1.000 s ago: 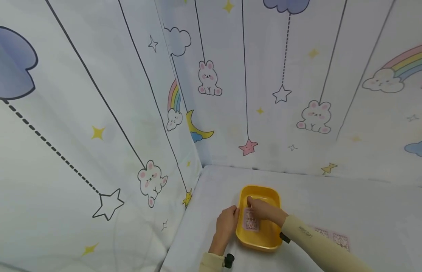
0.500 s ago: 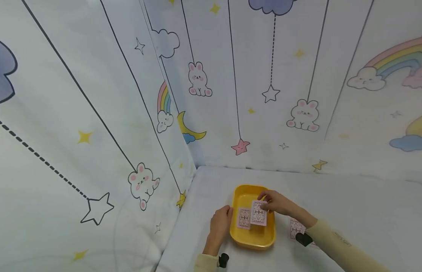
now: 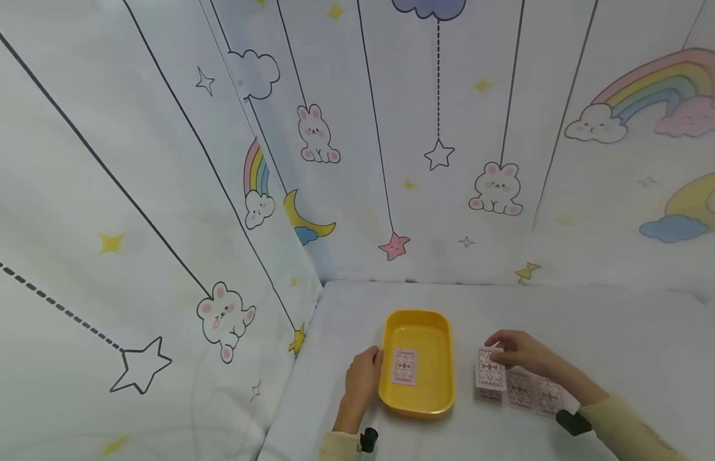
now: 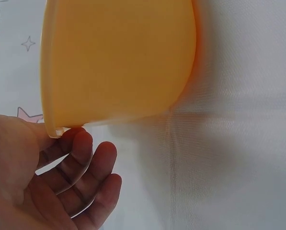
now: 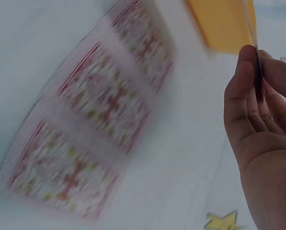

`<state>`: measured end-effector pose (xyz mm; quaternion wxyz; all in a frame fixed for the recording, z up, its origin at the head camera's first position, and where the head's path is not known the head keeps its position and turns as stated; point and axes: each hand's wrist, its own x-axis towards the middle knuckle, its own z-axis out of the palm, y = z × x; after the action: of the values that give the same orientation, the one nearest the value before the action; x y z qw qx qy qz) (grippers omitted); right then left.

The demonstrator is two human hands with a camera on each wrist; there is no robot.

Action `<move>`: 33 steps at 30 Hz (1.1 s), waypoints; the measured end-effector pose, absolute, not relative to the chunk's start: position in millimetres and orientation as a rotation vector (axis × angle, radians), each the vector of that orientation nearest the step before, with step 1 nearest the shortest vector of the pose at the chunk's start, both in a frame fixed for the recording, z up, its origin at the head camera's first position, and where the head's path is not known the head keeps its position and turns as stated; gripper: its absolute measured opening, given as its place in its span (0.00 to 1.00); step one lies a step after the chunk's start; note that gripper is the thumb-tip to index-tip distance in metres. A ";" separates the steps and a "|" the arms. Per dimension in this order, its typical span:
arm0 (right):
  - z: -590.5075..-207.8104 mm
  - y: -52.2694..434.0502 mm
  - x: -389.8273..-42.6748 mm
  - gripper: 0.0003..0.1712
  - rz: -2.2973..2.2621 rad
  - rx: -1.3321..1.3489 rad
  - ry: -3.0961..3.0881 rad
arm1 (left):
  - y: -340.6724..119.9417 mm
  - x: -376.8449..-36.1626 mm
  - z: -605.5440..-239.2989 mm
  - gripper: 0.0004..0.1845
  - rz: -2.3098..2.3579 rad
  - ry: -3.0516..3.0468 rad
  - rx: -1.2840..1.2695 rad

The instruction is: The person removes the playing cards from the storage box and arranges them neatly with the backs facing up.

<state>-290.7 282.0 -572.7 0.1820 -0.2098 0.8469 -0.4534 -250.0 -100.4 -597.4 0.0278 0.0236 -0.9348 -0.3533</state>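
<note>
White cloth walls (image 3: 161,160) with bunnies, stars, clouds and rainbows stand around the back and left side of a pale desk (image 3: 594,326). Near the back left corner of the desk sits a yellow tray (image 3: 432,333). Its long side runs from the front of the desk toward the back wall. One pink card (image 3: 405,367) lies flat in the tray, close to the left rim, with its long side going the same way as the tray.

To the right of the tray, a row of pink cards (image 3: 527,389) lies face down on the desk, side by side and touching.

The left hand (image 3: 360,383) rests against the left rim of the tray. In the left wrist view its fingers (image 4: 92,165) are loosely curled under the rim and hold nothing tight, while the thumb sits at the tray's edge.

The right hand (image 3: 521,351) is over the left end of the row. Its thumb and fingers (image 5: 245,96) are pressed together and pinch one card (image 3: 489,370) by its top edge. That card stands up a bit, with its long side pointing mostly toward the back wall.

It looks like cards are being moved one at a time between the row and the tray. The next move needs a steady pinch so the thin card does not slip.
</note>
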 end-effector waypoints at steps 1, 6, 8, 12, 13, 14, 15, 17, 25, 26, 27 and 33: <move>-575.1 289.9 -289.1 0.21 -1.287 -0.605 2.384 | -101.6 -249.7 -597.4 0.14 -1.088 -2.885 0.078; -585.4 328.4 -280.1 0.19 -1.285 -0.629 2.395 | -107.0 -248.3 -596.3 0.14 -1.086 -2.875 0.069; -589.2 343.1 -276.3 0.19 -1.274 -0.626 2.407 | -108.5 -248.5 -595.9 0.14 -1.094 -2.870 0.065; -596.8 373.4 -269.2 0.18 -1.264 -0.617 2.415 | -109.5 -249.5 -595.6 0.14 -1.095 -2.879 0.069; -598.1 380.9 -267.3 0.18 -1.259 -0.611 2.418 | -109.6 -249.9 -595.8 0.14 -1.095 -2.883 0.067; -598.6 388.3 -265.4 0.18 -1.257 -0.610 2.418 | -109.2 -250.2 -595.9 0.14 -1.097 -2.885 0.068; -598.6 395.2 -263.3 0.18 -1.248 -0.598 2.419 | -108.9 -250.5 -595.9 0.14 -1.094 -2.887 0.071; -596.9 406.9 -259.1 0.17 -1.239 -0.592 2.413 | -108.5 -250.9 -595.8 0.14 -1.091 -2.892 0.077; -598.2 439.4 -248.1 0.20 -1.212 -0.483 2.352 | -108.5 -250.5 -596.5 0.14 -1.078 -2.904 0.071; -598.5 441.2 -246.8 0.20 -1.208 -0.479 2.352 | -107.9 -250.5 -596.8 0.14 -1.075 -2.905 0.069; -598.8 442.6 -245.4 0.20 -1.208 -0.472 2.351 | -107.2 -250.5 -596.9 0.14 -1.074 -2.907 0.070; -603.7 440.7 -237.1 0.19 -1.122 -0.389 2.501 | -102.6 -250.7 -596.7 0.14 -1.070 -2.912 0.062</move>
<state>-237.1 440.7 -603.7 0.1856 -0.1381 0.8877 -0.3981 -250.7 -102.6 -596.7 0.0192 0.0200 -0.9383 -0.3447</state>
